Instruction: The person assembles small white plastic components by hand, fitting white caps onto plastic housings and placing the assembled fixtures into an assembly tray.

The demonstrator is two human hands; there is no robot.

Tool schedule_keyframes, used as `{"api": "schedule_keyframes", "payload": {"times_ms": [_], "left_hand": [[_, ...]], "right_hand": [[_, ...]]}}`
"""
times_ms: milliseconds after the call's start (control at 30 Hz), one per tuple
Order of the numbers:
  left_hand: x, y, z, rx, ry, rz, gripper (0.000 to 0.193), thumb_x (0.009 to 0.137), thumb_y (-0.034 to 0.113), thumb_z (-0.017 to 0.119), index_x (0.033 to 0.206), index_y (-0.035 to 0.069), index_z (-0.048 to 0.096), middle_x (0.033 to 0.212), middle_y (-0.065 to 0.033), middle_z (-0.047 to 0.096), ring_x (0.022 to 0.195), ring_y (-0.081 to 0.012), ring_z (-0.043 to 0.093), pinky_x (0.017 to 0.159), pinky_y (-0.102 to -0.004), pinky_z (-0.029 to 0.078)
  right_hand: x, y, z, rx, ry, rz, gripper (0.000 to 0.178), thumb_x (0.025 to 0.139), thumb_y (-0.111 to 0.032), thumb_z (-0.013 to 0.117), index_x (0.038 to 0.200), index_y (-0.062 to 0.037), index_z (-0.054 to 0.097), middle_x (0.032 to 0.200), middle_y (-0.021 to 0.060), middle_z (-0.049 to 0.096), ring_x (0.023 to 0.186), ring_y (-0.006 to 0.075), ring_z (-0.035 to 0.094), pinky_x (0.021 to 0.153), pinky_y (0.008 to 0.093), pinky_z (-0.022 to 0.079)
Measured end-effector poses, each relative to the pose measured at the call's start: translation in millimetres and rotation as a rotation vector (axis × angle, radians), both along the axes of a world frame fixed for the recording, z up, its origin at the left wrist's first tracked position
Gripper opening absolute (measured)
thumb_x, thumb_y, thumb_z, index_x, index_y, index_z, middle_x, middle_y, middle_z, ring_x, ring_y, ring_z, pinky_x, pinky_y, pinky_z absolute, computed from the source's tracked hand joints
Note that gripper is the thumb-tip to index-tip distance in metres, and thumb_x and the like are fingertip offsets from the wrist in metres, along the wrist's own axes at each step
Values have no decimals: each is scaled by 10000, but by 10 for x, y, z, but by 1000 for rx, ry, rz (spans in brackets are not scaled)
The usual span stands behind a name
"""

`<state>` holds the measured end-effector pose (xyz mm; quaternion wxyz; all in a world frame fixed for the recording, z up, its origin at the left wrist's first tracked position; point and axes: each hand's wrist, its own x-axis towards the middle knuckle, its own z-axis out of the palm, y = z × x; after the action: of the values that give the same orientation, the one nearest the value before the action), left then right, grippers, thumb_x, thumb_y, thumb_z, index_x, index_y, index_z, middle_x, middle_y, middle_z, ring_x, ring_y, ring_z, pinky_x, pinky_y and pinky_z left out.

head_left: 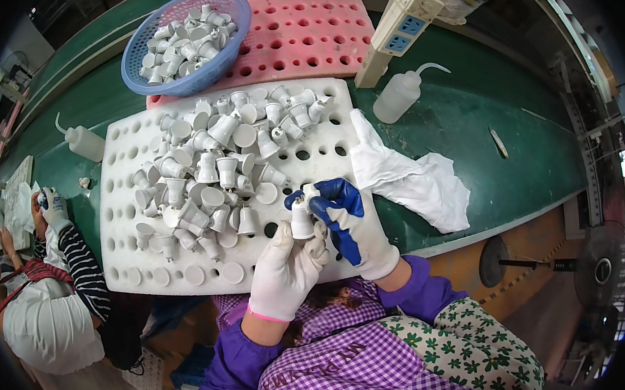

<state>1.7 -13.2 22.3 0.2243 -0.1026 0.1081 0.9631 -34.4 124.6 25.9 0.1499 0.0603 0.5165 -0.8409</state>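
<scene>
Your left hand (285,273) pinched white bell-shaped fitting (302,222) low, above foam block (325,166), right side; your right hand (355,228) pinched its top. Risk: bulky gloves (280,296) slipping could've dropped it.

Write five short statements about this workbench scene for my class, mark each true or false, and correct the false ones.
1. The left hand and the right hand are both at one white part. True.
2. The left hand's glove is the blue-coated one. False: the right hand's is.
3. The blue basket holds more white parts. True.
4. The white cloth lies left of the white foam board. False: the cloth lies to its right.
5. A squeeze bottle stands on the green table. True.
</scene>
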Motion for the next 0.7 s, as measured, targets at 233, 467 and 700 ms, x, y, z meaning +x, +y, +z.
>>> {"api": "schedule_keyframes", "payload": {"times_ms": [233,467,700], "left_hand": [[36,42,-27,-120,18,32,321,985,271,448,1182,19,448,1016,-91,524,785,-130,485,721,-271,433],[-36,186,-215,-1691,718,640,294,833,63,668,1085,-6,535,952,-53,543,804,-139,544,692,-283,456],[-47,8,-158,160,16,-110,440,949,304,518,1236,-18,434,1064,-140,549,895,-201,563,776,-311,496]], "right_hand": [[21,-38,-19,-76,-9,-26,171,887,-97,623,1023,1,588,922,16,629,804,52,556,697,191,453],[145,-193,13,160,147,-229,142,882,-74,629,996,-3,582,946,27,629,818,55,547,715,193,451],[30,30,-7,-112,28,-79,170,866,-43,610,1028,-3,578,990,71,650,853,87,590,760,204,469]]}}
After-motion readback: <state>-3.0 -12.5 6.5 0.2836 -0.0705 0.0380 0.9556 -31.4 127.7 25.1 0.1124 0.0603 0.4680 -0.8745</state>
